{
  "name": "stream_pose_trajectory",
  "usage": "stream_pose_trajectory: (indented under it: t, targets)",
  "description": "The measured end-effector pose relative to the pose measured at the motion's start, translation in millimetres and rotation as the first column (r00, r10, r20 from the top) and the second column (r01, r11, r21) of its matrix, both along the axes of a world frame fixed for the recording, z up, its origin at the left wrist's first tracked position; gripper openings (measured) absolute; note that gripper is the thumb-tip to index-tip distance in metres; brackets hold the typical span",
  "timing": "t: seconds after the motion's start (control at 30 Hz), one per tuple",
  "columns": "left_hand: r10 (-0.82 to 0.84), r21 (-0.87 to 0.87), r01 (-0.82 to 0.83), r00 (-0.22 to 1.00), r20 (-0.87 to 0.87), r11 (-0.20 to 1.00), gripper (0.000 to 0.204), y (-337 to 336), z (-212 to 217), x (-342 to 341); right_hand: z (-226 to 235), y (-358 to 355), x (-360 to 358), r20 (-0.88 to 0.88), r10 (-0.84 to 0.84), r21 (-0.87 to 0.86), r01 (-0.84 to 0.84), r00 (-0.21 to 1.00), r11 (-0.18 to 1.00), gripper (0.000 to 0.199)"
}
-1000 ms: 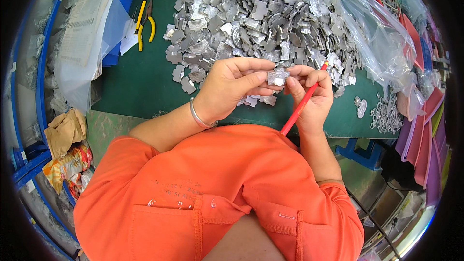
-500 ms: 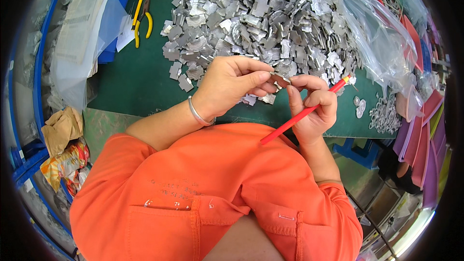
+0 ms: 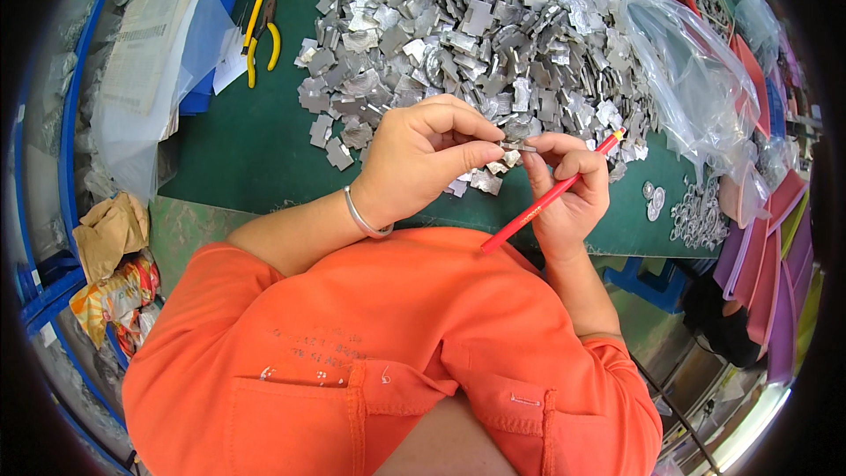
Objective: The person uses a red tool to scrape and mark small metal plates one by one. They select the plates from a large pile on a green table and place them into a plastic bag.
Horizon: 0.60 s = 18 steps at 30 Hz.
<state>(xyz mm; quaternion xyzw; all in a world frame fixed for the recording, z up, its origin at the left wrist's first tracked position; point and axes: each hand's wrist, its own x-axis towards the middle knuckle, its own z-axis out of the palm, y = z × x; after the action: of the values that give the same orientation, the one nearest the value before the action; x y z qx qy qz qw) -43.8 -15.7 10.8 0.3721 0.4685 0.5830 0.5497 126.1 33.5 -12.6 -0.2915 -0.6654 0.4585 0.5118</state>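
Nearest the camera is the person's orange shirt (image 3: 388, 353), with both forearms rising from it toward a green table (image 3: 238, 150). The left hand (image 3: 423, 159), with a silver bangle (image 3: 363, 219) on its wrist, has thumb and forefinger closed together on a small flat metal piece (image 3: 518, 146). The right hand (image 3: 568, 185) meets it from the other side: its fingertips pinch the same piece, while a red pencil (image 3: 551, 198) lies clamped across the palm under the curled fingers. The pencil's long axis runs slantwise, its lower end pointing back at the shirt and its tip up and to the right, past the fingers and away from the piece. So the piece sits between the two hands, touched by both, just left of the pencil's upper part; how thick it is I cannot tell.

Just beyond the hands spreads a big heap of grey metal pieces (image 3: 476, 26). To the heap's right lies a clear plastic bag (image 3: 696, 88); to its left, yellow-handled pliers (image 3: 260, 31) and a sheaf of papers (image 3: 154, 26).
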Motion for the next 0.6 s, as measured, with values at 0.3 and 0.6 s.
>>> stream_pose_trajectory:
  t: [0.3, 0.6]
  targets:
    - [0.009, 0.126, 0.024, 0.967, -0.254, 0.992, 0.014, -3.6, 2.3, 0.6, 5.2, 1.1, -1.3, -0.138, 0.081, -0.287, -0.118, 0.987, 0.951, 0.024]
    - [0.019, 0.033, -0.018, 0.999, -0.051, 0.999, 0.015, -2.3, 0.1, 4.7, 6.8, 2.2, -1.9, -0.247, 0.063, -0.265, -0.13, 0.967, 0.955, 0.028]
